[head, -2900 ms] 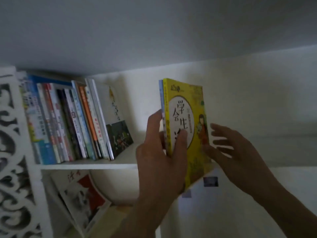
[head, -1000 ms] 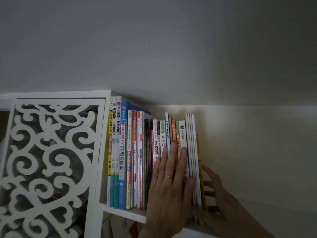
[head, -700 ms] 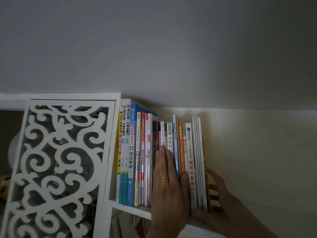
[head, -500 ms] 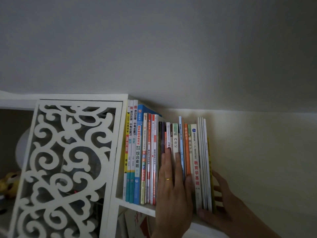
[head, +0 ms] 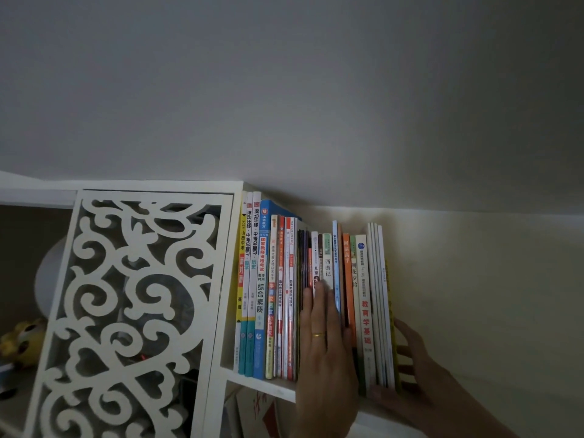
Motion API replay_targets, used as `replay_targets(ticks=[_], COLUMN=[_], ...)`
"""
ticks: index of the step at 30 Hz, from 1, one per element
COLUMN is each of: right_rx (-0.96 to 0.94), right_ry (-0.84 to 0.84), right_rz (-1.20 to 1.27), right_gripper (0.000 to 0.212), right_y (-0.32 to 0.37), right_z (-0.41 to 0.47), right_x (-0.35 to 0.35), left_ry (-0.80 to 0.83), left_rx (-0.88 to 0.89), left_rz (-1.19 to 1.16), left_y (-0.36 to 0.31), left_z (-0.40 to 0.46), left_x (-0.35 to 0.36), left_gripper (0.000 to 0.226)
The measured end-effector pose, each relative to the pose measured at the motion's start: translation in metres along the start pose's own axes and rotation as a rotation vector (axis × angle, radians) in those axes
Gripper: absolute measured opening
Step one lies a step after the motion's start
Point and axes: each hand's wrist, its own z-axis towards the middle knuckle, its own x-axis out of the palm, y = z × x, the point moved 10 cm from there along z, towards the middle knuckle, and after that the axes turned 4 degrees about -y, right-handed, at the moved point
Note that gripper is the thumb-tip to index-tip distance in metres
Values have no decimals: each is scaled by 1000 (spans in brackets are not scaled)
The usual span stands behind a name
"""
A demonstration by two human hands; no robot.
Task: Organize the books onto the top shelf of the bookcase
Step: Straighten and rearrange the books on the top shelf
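A: White top shelf (head: 259, 383) is loaded: a row of books (head: 284, 295) is stood upright, spines out, packed against the bookcase's left upright.

B: Left hand?

A: Left hand (head: 322, 346) is laid flat on the spines mid-row. Fingers (head: 319, 298) are kept straight and together, nothing is gripped. A gold ring (head: 318, 335) is worn on one finger.

B: Right hand?

A: Right hand (head: 414, 384) is placed at the right end of the row, against the outermost yellow book (head: 390, 311). Fingers are spread apart and slightly bent along its cover, thumb is set at the bottom edge of the white books (head: 377, 295) beside it. No clamp is seen.

B: Surroundings?

A: A white scrollwork panel (head: 132, 311) is fixed left of the row. A yellow toy (head: 22, 339) is seen behind it, blurred. One book with red lettering (head: 262, 406) is kept on the shelf below, mostly hidden.
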Motion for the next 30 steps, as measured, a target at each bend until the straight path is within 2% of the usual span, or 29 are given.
replay_targets(ticks=[2, 6, 9, 12, 14, 16, 20, 24, 28, 30], right_rx=[-20, -70, -83, -109, -134, -148, -142, -150, -216, -235], right_ry=[-5, -21, -16, -17, -28, -40, -30, -57, -110, -131], right_rz=[-6, 9, 29, 31, 13, -16, -40, -48, -114, -120], right_gripper=[116, 108, 105, 102, 102, 106, 110, 102, 98, 96], right_y=[3, 6, 8, 12, 12, 7, 3, 6, 14, 17], right_z=[-2, -8, -11, -12, -13, -13, -12, -13, -15, -17], right_x=[-1, -4, -4, -5, -5, -6, -5, -7, -9, -11], left_ry=[-6, -21, -140, -243, -223, -102, 73, 69, 35, 18], left_rx=[-12, -189, -176, -211, -293, -335, -285, -244, -308, -274], left_rz=[-73, -311, -294, -282, -311, -258, -134, -154, -127, -105], left_y=[-1, -1, -8, -6, 0, 3, 2, -2, 6, 0], left_z=[0, 2, 1, -7, -8, -2, 6, -1, -3, 0], left_x=[0, -8, -25, -42, -50, -49, -50, -66, -75, -84], left_gripper=[64, 66, 50, 44, 41, 37, 50, 66, 56, 63])
